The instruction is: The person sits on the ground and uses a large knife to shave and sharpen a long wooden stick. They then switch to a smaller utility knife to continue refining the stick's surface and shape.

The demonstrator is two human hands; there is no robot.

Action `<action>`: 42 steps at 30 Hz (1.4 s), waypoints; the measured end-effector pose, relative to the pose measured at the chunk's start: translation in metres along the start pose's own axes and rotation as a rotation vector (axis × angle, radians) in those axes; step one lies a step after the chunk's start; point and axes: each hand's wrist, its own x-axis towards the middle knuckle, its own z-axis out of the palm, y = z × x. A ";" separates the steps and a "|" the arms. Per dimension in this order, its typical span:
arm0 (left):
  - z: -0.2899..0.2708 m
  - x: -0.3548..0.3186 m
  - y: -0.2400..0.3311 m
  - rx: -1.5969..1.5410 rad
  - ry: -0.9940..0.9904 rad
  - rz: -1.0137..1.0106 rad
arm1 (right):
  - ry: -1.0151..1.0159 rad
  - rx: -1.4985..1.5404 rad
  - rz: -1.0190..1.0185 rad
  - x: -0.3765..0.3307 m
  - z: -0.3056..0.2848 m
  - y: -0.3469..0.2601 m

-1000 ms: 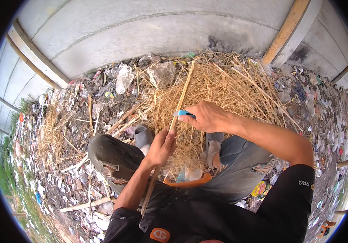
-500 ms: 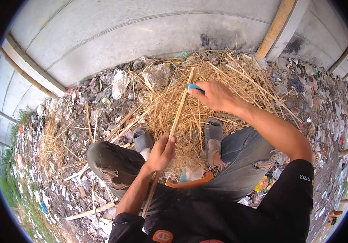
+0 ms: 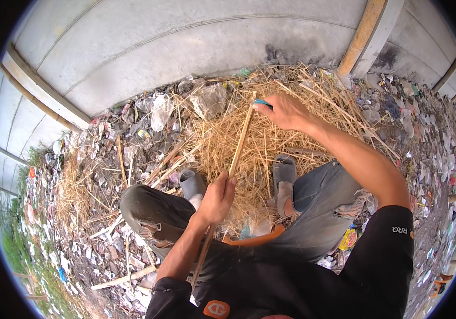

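Note:
A long, pale bamboo strip slants away from me, its near end between my body and left forearm. My left hand is closed around its lower middle, above my left knee. Close to the far tip, my right hand is closed on a small blue-handled knife. The knife lies across the strip at its right edge; its blade is mostly hidden. Beneath the strip, between my feet, spreads a heap of straw-coloured shavings.
A grey panel wall rises just beyond the heap, with a wooden post at right. Litter and a pale stone-like lump lie around. An orange curved piece shows below me. Loose sticks lie at left.
My right hand has slid the knife away from me along the strip, closer to its far tip. My left hand keeps its grip. The whole view has shifted slightly.

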 end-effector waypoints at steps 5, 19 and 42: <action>-0.002 -0.008 0.000 -0.015 0.006 -0.013 | 0.123 -0.060 -0.130 -0.011 -0.008 -0.007; -0.011 -0.012 -0.010 -0.349 -0.053 -0.005 | 0.367 -0.094 -0.476 -0.013 -0.027 -0.005; -0.005 -0.010 0.000 -0.297 -0.121 0.053 | -0.019 1.116 0.054 -0.006 -0.034 0.007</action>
